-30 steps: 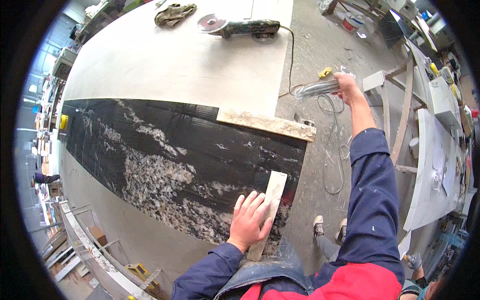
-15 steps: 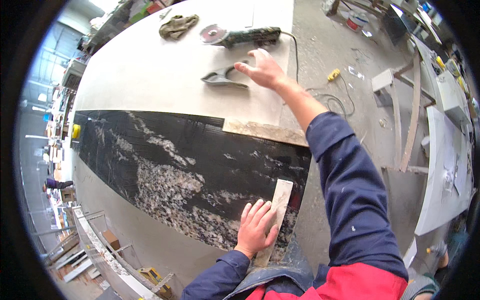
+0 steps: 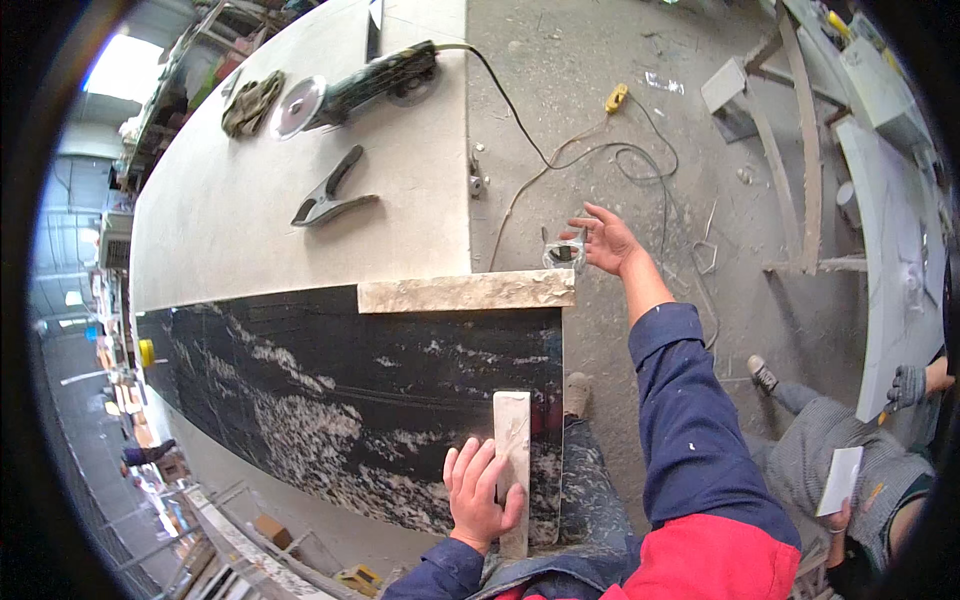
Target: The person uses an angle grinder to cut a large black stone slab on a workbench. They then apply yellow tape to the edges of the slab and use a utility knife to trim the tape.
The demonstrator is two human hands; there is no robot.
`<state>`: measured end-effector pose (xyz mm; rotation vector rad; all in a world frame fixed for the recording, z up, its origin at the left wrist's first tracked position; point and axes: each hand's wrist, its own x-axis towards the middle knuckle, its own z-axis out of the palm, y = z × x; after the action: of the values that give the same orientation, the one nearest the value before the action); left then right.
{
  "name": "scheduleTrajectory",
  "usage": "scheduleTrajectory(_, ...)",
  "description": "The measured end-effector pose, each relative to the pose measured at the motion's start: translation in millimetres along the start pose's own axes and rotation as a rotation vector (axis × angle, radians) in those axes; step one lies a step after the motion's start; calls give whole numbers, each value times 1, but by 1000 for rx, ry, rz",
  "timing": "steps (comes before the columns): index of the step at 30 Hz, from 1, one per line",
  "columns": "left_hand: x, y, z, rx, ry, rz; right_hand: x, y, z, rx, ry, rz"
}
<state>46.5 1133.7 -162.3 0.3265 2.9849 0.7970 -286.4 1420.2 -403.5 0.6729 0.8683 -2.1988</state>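
Note:
My left hand [image 3: 478,497] lies on the black and white patterned stone slab [image 3: 420,375], its thumb against a narrow pale strip [image 3: 512,455] set across the slab near its right end. The fingers are stretched out. My right hand [image 3: 610,243] is open beyond the slab's right end, fingers apart. Its fingertips are at a small, partly clear object [image 3: 563,250] whose kind I cannot make out; whether they touch it I cannot tell. Just below that object ends a longer rough pale strip [image 3: 465,292], lying along the slab's far edge.
On the white table surface [image 3: 220,220] beyond the slab lie a spring clamp [image 3: 332,195], an angle grinder [image 3: 365,90] and a crumpled cloth [image 3: 253,103]. The grinder's cable [image 3: 510,120] drops to the floor. At right, another person [image 3: 840,480] holds a white sheet [image 3: 841,480].
My right hand has moved from over the spring clamp to past the long strip's right end. My left hand stays by the narrow strip. The view has shifted to the right.

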Motion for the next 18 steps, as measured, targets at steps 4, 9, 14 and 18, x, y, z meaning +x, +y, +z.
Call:
scheduleTrajectory(4, -5, -4, 6, 13, 5, 12, 14, 9, 24, 287, -249, -9)
scheduleTrajectory(9, -4, -3, 8, 60, 2, 31, 27, -2, 29, 268, -438, -33)
scheduleTrajectory(14, -6, -3, 9, 53, 7, 6, 23, -8, 27, 101, -659, 26)
scheduleTrajectory(18, -8, -4, 11, 54, 9, 4, 36, -1, 20, -22, -557, 16)
